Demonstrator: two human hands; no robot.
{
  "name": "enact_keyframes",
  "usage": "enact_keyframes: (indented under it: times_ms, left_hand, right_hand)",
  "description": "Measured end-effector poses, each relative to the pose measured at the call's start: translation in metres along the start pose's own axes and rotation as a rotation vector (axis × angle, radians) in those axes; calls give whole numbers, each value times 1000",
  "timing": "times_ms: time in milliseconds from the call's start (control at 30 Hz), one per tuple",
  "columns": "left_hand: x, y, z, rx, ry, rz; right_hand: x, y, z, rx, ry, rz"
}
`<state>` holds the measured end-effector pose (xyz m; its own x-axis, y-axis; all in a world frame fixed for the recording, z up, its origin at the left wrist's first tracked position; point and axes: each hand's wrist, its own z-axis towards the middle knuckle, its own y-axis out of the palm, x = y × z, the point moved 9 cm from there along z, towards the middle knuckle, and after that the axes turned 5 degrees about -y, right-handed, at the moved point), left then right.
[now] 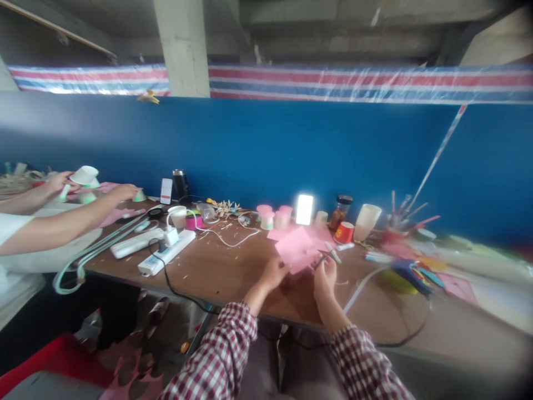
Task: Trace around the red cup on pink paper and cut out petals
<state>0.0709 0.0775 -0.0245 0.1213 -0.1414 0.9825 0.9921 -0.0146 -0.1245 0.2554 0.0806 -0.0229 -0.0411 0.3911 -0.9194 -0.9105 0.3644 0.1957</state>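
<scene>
My left hand (272,273) is closed on the lower left edge of a pink paper sheet (296,249), held just above the brown table (220,272). My right hand (325,274) is closed around scissors (328,256) with dark handles, their blades at the sheet's right edge. Both sleeves are red and white checked. More pink sheets lie on the table behind the held one.
Behind stand pink and white paper cups (275,216), a lit phone (304,209), a jar (340,211), a red cup (345,231) and a white power strip (166,253) with cables. A glue gun (410,273) lies right. Another person's arms (62,222) reach over the table's left end.
</scene>
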Motion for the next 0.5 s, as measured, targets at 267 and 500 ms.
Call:
enact_keyframes:
  times_ms: [267,500]
  left_hand:
    - [-11,-6,3,39,-22,-58]
    - [-11,-6,3,50,-22,-77]
  right_hand:
    - [6,-4,-2,73,71,-11]
    - [9,0,-2,35,58,-15]
